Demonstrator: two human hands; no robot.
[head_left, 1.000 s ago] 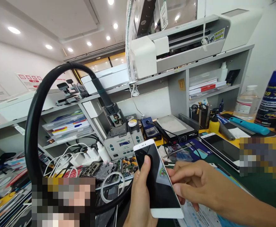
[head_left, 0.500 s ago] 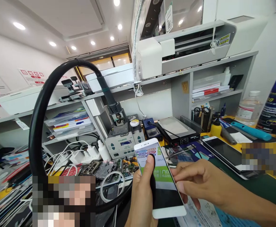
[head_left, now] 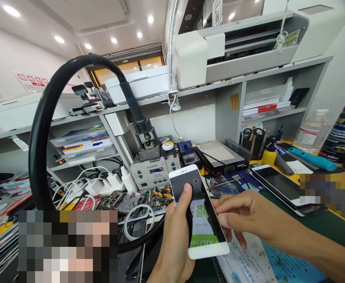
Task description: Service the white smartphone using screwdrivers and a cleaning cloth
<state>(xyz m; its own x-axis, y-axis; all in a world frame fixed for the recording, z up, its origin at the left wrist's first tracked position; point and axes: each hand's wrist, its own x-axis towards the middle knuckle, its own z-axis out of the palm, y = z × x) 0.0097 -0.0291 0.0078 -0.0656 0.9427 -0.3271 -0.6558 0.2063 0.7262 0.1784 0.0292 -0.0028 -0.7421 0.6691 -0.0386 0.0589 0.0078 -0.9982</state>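
A white-framed smartphone (head_left: 203, 210) stands tilted in front of me, its dark glossy screen mirroring a green and white sign. My left hand (head_left: 176, 226) is closed round its left side, with the thumb lying across the screen. At the right edge of the phone, my right hand (head_left: 244, 214) has its thumb and fingers bent together against the side; the fingertips are partly hidden behind the phone. Below the hands lies a printed plastic sheet (head_left: 243, 255) on a blue mat (head_left: 290, 259).
Another white phone screen (head_left: 281, 184) lies at right. Behind stand a hot air station (head_left: 151, 175) and a flat grey-topped heating plate (head_left: 219, 155). A thick black hose (head_left: 38, 129) arches at left. Circuit boards (head_left: 162, 198), a white cable (head_left: 128, 226) and bottles (head_left: 312, 131) surround the bench.
The phone has tilted slightly, so the sign's reflection has slid down the screen. Both hands keep their places on it. The camera view has shifted a little.
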